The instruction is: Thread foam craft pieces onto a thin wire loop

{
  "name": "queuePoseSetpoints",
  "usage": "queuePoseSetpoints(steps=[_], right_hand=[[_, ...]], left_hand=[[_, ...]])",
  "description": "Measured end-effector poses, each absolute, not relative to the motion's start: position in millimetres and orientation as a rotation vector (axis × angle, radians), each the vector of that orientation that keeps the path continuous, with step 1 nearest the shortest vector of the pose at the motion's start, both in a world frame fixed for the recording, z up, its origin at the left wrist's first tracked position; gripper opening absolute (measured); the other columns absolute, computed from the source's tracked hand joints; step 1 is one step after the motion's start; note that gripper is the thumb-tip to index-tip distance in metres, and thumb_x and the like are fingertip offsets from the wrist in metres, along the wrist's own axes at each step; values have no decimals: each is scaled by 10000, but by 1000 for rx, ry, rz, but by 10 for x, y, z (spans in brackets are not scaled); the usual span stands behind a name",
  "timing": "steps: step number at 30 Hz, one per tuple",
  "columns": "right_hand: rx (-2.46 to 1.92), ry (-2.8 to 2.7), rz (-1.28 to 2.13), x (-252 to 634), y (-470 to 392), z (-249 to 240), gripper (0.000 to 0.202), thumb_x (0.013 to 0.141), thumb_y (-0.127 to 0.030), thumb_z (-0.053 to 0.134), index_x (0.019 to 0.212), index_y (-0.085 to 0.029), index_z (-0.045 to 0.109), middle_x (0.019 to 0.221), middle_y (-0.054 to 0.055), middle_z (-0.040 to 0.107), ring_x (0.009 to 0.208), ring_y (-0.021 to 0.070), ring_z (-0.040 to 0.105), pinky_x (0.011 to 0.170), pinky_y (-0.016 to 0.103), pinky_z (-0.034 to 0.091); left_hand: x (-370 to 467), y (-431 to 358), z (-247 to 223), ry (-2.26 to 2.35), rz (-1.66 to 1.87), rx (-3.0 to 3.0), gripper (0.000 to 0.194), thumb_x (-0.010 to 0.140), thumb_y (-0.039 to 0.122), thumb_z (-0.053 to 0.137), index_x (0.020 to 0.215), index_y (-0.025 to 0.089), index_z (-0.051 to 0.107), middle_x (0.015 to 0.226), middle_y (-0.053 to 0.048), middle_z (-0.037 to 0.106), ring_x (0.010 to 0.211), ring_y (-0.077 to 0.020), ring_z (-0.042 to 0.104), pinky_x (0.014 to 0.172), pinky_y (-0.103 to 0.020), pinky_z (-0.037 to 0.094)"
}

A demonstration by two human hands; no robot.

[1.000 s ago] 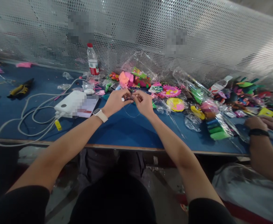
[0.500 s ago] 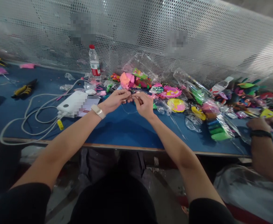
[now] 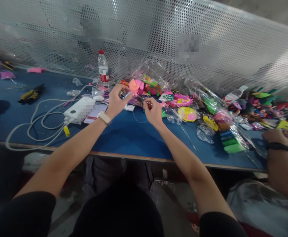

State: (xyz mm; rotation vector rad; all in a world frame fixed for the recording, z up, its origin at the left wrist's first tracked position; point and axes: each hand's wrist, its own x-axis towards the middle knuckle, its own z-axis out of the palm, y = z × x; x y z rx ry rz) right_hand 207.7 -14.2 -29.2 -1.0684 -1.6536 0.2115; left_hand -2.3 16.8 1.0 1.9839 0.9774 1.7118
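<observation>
My left hand [image 3: 118, 100], with a pale watch band [image 3: 104, 117] on its wrist, hovers over the blue table [image 3: 131, 141]. Its thumb and forefinger are apart in a curve, with nothing visible between them. To its right, my right hand [image 3: 152, 111] is closed in a pinch; what its fingertips hold is too small to make out. A thin, clear thread [image 3: 139, 121] loops down between the hands. Just behind them lie pink and orange craft pieces [image 3: 136, 86] and clear plastic wrapping [image 3: 151, 67].
A white power bank [image 3: 78, 110] with looped cables lies left, beside a phone [image 3: 96, 113]. Farther back stand a red-capped bottle [image 3: 103, 67] and a perforated metal panel [image 3: 139, 36]. Yellow-black pliers [image 3: 30, 94] lie far left. Another person's hand [image 3: 276, 135] works at right, near green clay sticks [image 3: 232, 143].
My hands, together at the fingertips before, are now apart. My left hand has moved up and left and its fingers have spread; my right hand stays pinched. The view has shifted slightly.
</observation>
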Motion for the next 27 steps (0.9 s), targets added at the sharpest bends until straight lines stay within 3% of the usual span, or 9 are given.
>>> queuePoseSetpoints(steps=[2,5,14,17,19,23,27], right_hand=[[-1097,-1655,236,2076,-110,-311,204,1030,-418,598,939,-238,629,702,-26,615,602,148,524,643,328,408],[-1073,-1665,294,2055,-97,-305,214,1028,-420,591,925,-235,618,731,-18,626,641,149,537,659,324,421],[-1012,-1764,206,2034,-230,-210,305,1084,-515,529,960,-249,610,624,-57,502,557,137,443,615,328,393],[-1002,-1798,83,2075,-255,-203,299,1100,-502,501,992,-255,628,626,-47,517,565,146,477,630,338,417],[-988,-1847,8,2123,-251,-198,277,1104,-469,496,1023,-253,649,688,-17,601,621,162,551,661,346,448],[-941,-1957,-146,2207,-237,-169,259,1109,-403,496,1071,-247,698,963,61,772,836,203,694,731,358,490],[-939,-2004,-169,2205,-252,-130,264,1117,-397,502,1095,-252,721,1027,70,795,923,219,717,757,357,504]], left_hand=[[-15,96,15,1016,1656,2315,181,937,391,792,984,228,729,1108,-88,741,1144,-294,643,1117,-504,456],[54,17,-11,941,1459,2605,121,988,368,729,968,252,760,1113,-82,758,1152,-307,628,1115,-533,422],[121,28,-97,955,1488,2594,168,1048,356,653,1043,286,806,1069,-62,804,1100,-283,645,1069,-499,437],[149,21,-97,924,1490,2504,157,1037,317,650,1022,259,795,1048,-74,804,1038,-268,677,1009,-468,472],[162,22,-79,890,1450,2411,146,1019,312,660,981,247,786,989,-68,800,957,-243,689,942,-429,501],[134,52,-41,681,1170,2161,252,992,440,696,873,228,763,816,-50,752,744,-180,649,739,-342,506],[81,91,-49,509,998,1924,363,983,544,704,805,228,723,747,-45,691,650,-146,596,632,-312,469]])
